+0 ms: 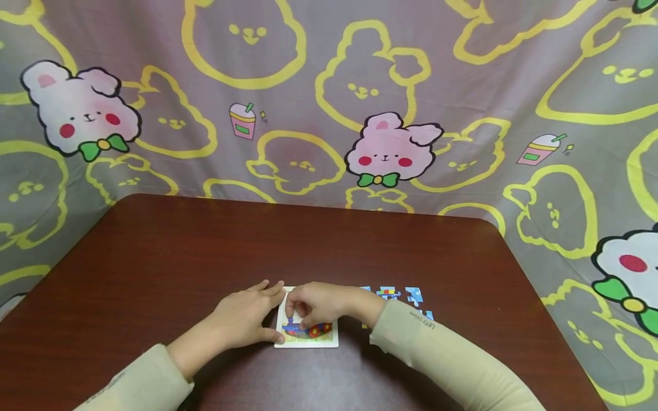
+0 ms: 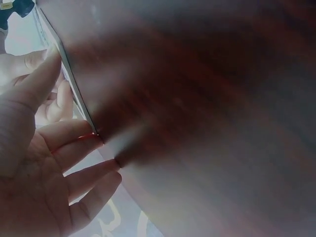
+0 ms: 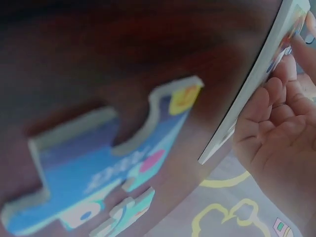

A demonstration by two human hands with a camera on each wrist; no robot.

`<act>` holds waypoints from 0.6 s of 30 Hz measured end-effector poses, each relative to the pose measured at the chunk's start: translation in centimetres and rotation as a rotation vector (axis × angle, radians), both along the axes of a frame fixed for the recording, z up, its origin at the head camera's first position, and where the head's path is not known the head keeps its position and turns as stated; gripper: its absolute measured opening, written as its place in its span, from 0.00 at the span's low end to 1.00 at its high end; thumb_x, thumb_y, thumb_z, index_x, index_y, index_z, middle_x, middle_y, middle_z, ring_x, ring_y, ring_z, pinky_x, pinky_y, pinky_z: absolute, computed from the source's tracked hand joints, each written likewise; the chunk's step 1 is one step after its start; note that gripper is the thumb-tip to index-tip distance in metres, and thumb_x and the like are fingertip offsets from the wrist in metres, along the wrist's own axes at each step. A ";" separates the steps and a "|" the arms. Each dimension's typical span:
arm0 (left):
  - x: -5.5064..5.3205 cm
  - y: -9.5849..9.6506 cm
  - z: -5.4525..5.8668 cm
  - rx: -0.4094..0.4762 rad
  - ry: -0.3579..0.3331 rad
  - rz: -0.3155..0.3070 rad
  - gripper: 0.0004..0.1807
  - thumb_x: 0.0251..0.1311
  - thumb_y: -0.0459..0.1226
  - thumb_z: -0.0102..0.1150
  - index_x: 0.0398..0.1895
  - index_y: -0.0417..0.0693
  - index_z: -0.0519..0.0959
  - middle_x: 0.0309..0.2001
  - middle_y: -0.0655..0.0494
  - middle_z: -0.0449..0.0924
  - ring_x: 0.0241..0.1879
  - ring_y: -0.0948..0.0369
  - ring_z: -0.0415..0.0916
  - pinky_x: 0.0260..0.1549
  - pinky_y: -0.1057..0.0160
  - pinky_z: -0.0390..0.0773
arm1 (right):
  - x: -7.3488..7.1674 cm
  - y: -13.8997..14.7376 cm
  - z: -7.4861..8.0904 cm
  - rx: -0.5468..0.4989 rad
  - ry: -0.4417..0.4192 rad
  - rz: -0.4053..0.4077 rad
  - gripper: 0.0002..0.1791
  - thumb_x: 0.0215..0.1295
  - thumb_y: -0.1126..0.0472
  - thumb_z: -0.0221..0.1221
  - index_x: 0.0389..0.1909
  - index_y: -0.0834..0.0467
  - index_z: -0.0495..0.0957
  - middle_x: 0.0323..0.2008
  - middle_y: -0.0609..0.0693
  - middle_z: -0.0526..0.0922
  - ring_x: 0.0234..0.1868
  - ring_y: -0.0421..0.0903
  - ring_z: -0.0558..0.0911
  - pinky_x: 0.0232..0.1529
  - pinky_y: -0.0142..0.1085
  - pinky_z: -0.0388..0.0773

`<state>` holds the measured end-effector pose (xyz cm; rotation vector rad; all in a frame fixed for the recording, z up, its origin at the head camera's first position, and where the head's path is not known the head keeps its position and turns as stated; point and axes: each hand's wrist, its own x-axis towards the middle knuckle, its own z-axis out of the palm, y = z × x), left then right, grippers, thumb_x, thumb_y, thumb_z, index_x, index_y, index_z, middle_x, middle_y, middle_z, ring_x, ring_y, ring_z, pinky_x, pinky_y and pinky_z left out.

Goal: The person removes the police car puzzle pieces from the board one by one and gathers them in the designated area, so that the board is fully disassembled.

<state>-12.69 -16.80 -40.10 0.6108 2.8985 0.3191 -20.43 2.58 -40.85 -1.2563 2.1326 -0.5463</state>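
A square jigsaw puzzle board (image 1: 335,337) with a pale rim lies near the front of the table, its lower part filled with a blue train picture with red wheels. My left hand (image 1: 245,317) rests at its left side with fingers spread and fairly straight; in the left wrist view the thumb (image 2: 47,66) touches the rim. Over the board, my right hand (image 1: 321,302) has curled fingers and appears to pinch a puzzle piece at the train's left end; the fingers mostly hide that piece. In the right wrist view those curled fingers (image 3: 276,91) reach the board's face.
Right of the board lie several loose puzzle pieces, among them a blue one (image 1: 413,295) and one with coloured blocks (image 1: 388,293); the right forearm partly covers the group. A large blue piece (image 3: 133,148) shows close up. Behind the brown table (image 1: 288,240) hangs a patterned curtain (image 1: 303,108).
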 end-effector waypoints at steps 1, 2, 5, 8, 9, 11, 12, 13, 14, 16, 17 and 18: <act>0.0 0.0 0.0 -0.001 -0.001 0.001 0.49 0.44 0.60 0.73 0.68 0.44 0.73 0.71 0.47 0.69 0.70 0.41 0.65 0.55 0.37 0.76 | 0.0 0.0 0.0 0.000 0.001 0.003 0.11 0.60 0.68 0.67 0.41 0.55 0.78 0.26 0.40 0.72 0.28 0.31 0.71 0.33 0.23 0.70; 0.0 0.0 0.0 -0.003 -0.001 0.001 0.49 0.44 0.60 0.73 0.68 0.44 0.73 0.71 0.47 0.69 0.70 0.41 0.65 0.54 0.37 0.76 | 0.0 0.0 0.0 0.002 0.003 0.005 0.11 0.60 0.68 0.67 0.41 0.55 0.78 0.26 0.40 0.72 0.28 0.31 0.71 0.33 0.23 0.70; 0.0 -0.1 -0.1 -0.004 -0.008 0.004 0.49 0.44 0.61 0.73 0.69 0.45 0.72 0.71 0.48 0.68 0.71 0.42 0.65 0.54 0.37 0.76 | 0.0 0.0 0.1 0.010 0.015 0.011 0.12 0.59 0.68 0.67 0.41 0.54 0.78 0.26 0.40 0.72 0.28 0.31 0.71 0.34 0.22 0.70; -0.1 -0.1 -0.1 -0.001 -0.014 -0.001 0.49 0.44 0.61 0.73 0.69 0.45 0.72 0.71 0.47 0.68 0.71 0.42 0.65 0.54 0.37 0.76 | 0.0 0.0 0.2 0.012 0.020 0.016 0.12 0.59 0.68 0.67 0.41 0.55 0.78 0.27 0.40 0.72 0.28 0.31 0.70 0.34 0.22 0.70; -0.1 -0.2 -0.1 -0.002 -0.015 -0.002 0.49 0.45 0.61 0.73 0.69 0.45 0.72 0.71 0.47 0.68 0.71 0.42 0.65 0.54 0.37 0.76 | 0.1 0.0 0.2 0.011 0.022 0.018 0.12 0.59 0.68 0.67 0.41 0.55 0.78 0.27 0.41 0.72 0.29 0.31 0.70 0.34 0.22 0.70; -0.1 -0.2 0.0 -0.005 -0.018 -0.006 0.49 0.45 0.61 0.73 0.69 0.45 0.72 0.72 0.47 0.68 0.71 0.42 0.65 0.54 0.37 0.76 | 0.1 0.0 0.2 0.012 0.026 0.023 0.12 0.59 0.68 0.67 0.42 0.55 0.78 0.27 0.41 0.72 0.29 0.31 0.70 0.34 0.22 0.70; -0.1 -0.2 0.1 -0.008 -0.019 -0.008 0.50 0.44 0.61 0.73 0.69 0.45 0.72 0.72 0.47 0.68 0.71 0.42 0.65 0.53 0.37 0.77 | 0.1 0.0 0.2 0.013 0.028 0.024 0.12 0.59 0.68 0.67 0.42 0.55 0.78 0.28 0.41 0.72 0.29 0.31 0.70 0.35 0.22 0.70; -0.1 -0.2 0.1 -0.011 -0.020 -0.009 0.50 0.44 0.62 0.73 0.68 0.45 0.72 0.72 0.48 0.68 0.71 0.42 0.65 0.53 0.38 0.77 | 0.1 -0.1 0.2 0.016 0.029 0.024 0.12 0.59 0.68 0.67 0.42 0.55 0.78 0.28 0.41 0.72 0.29 0.31 0.70 0.35 0.22 0.70; -0.1 -0.3 0.2 -0.014 -0.021 -0.011 0.51 0.43 0.62 0.73 0.68 0.45 0.72 0.72 0.48 0.68 0.71 0.42 0.64 0.52 0.38 0.77 | 0.1 -0.1 0.2 0.019 0.030 0.023 0.12 0.59 0.68 0.67 0.42 0.55 0.78 0.28 0.41 0.72 0.29 0.31 0.70 0.35 0.22 0.70; 0.0 -0.3 0.2 -0.019 -0.022 -0.011 0.52 0.41 0.63 0.74 0.68 0.45 0.73 0.72 0.49 0.67 0.71 0.43 0.64 0.52 0.38 0.78 | 0.1 -0.1 0.2 0.024 0.033 0.019 0.12 0.60 0.67 0.67 0.42 0.54 0.77 0.28 0.40 0.72 0.29 0.31 0.70 0.35 0.22 0.70; 0.0 -0.3 0.3 -0.019 -0.024 -0.011 0.52 0.40 0.64 0.74 0.68 0.45 0.73 0.72 0.49 0.67 0.72 0.43 0.64 0.52 0.39 0.78 | 0.1 -0.1 0.2 0.026 0.035 0.019 0.12 0.60 0.67 0.67 0.42 0.54 0.77 0.28 0.40 0.72 0.29 0.31 0.70 0.35 0.22 0.70; 0.0 -0.2 0.3 -0.019 -0.025 -0.010 0.53 0.40 0.64 0.74 0.68 0.45 0.73 0.72 0.49 0.67 0.72 0.43 0.64 0.51 0.39 0.78 | 0.2 -0.1 0.3 0.024 0.035 0.018 0.12 0.59 0.68 0.67 0.42 0.54 0.77 0.28 0.41 0.72 0.29 0.31 0.70 0.35 0.22 0.70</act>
